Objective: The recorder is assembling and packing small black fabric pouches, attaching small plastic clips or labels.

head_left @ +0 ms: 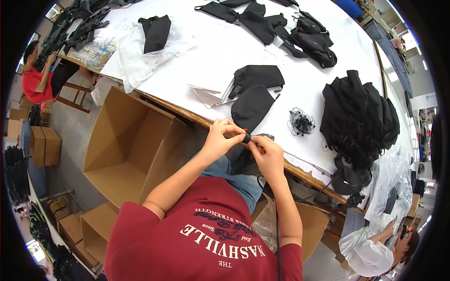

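At the table's near edge, my left hand (221,139) pinches a small folded part of a black fabric piece (247,137) between thumb and fingers. A tiny orange tab shows beside those fingertips. My right hand (267,154) is closed on the other side of the same part, fingertips pressed together. Dark fabric hangs below the hands, and I cannot tell whether it joins the held part. Just beyond lies a black fabric pouch (252,108), flat on the white tabletop, with another black pouch (262,77) partly under it.
Right of the pouches lie a tangle of thin black cords (301,122) and a big heap of black fabric (358,119). White sheets (208,93) sit left of them. A large open cardboard box (126,140) stands against the table's left front. Co-workers (37,77) are at both sides.
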Demonstrator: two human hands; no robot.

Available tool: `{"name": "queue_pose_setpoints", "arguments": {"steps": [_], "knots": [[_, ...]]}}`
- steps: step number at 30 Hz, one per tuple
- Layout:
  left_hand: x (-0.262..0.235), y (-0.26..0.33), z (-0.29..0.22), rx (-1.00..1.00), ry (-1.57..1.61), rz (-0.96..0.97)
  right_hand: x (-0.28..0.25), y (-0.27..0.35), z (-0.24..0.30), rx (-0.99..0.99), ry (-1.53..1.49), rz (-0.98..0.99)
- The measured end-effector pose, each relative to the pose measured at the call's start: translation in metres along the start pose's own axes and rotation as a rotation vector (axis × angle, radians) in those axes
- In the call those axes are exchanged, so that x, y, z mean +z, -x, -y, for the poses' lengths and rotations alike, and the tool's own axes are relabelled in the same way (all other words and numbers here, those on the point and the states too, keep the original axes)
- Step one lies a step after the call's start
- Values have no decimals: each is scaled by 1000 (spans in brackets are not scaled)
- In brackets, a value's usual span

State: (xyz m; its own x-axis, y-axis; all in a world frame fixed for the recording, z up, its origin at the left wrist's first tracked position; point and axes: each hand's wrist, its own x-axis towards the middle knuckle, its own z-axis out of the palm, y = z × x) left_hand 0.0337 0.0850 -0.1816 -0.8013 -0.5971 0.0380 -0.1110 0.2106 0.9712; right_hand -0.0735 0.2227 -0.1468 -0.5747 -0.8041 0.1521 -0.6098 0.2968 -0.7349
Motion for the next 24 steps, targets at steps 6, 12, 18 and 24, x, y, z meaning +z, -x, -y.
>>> {"name": "queue_pose_setpoints", "arguments": {"steps": [6,12,18,24], "knots": [[-9,3,-13,-153,455,-56,-17,8,-7,246,-625,-5],[-16,3,-44,-276,799,256,-33,21,4,241,-800,-38],[-5,4,-57,-239,513,318,-32,19,11,166,-921,9],[0,10,-63,-212,517,291,-23,22,15,186,-934,-40]]}}
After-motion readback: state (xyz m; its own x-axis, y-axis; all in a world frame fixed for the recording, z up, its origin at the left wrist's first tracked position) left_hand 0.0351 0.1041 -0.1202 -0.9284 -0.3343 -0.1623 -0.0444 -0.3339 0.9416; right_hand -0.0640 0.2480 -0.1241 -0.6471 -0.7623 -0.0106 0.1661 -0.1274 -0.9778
